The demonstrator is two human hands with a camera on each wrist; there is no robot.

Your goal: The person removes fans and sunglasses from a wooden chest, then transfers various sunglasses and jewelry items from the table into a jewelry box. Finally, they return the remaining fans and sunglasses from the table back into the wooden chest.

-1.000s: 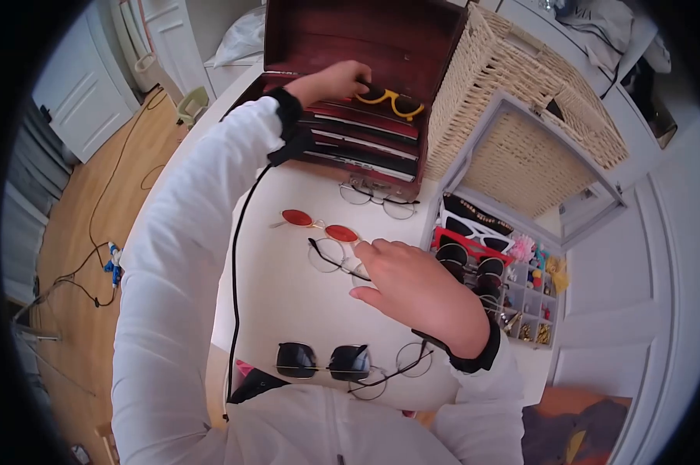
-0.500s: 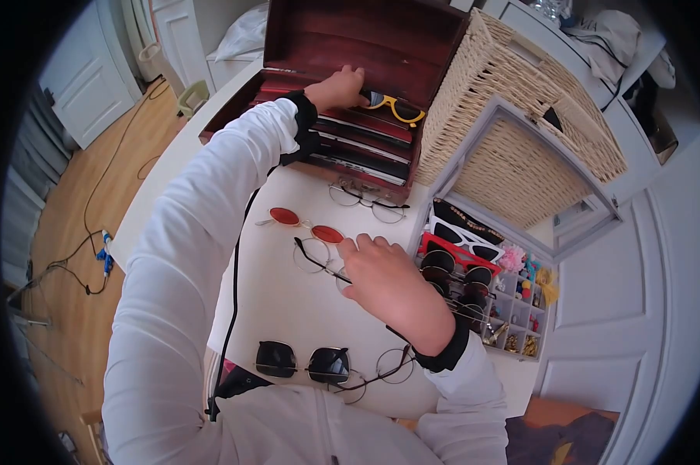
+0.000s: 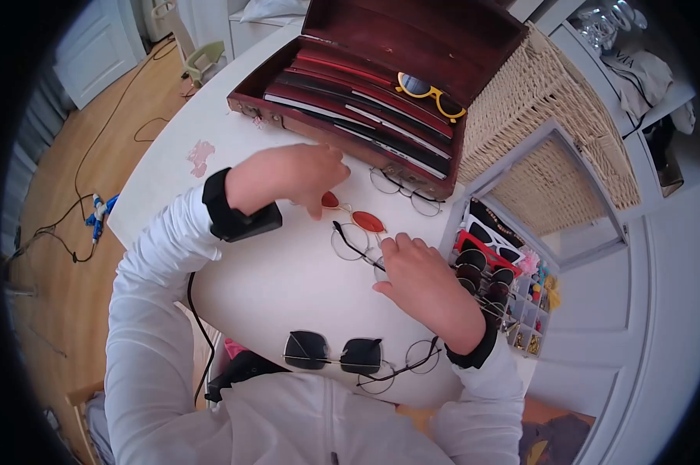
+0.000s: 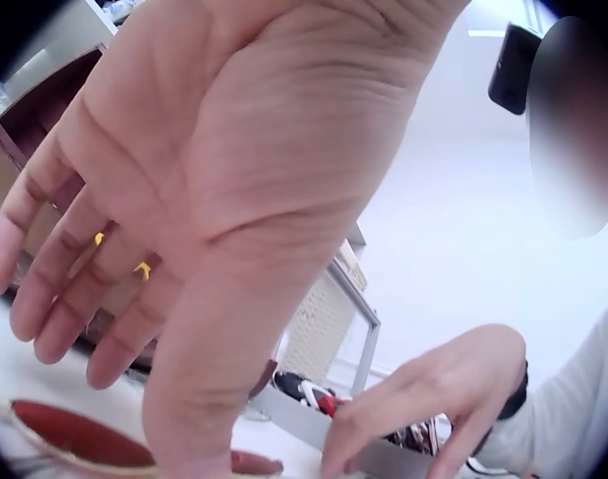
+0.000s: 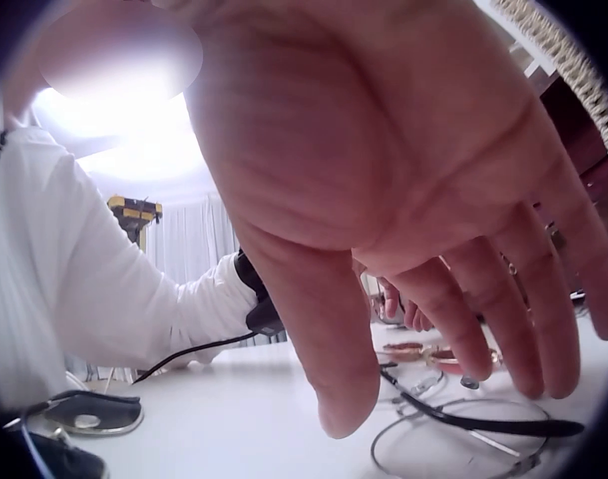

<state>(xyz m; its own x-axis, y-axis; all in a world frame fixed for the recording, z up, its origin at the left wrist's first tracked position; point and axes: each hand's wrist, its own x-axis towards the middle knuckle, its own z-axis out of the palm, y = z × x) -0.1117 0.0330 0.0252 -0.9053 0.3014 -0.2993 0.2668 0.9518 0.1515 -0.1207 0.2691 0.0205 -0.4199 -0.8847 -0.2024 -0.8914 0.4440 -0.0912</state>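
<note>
Sunglasses (image 3: 368,222) with oval red lenses and gold-toned metal frame lie between the left and right edges of our white bench (image 3: 272,294); our left hand (image 3: 292,178) and right hand (image 3: 431,287), fingers apart, empty, flank them. We expect them light, fragile, best pinched at the bridge.

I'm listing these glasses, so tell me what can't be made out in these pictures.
Red-lensed glasses: head view, one end behind the left hand.
Clear round glasses: head view, one lens partly behind the right hand.
Yellow-framed glasses: left wrist view, mostly behind the left hand.
Dark sunglasses: right wrist view, one lens cut by bottom edge.
Trinkets: head view, too small to identify.
</note>
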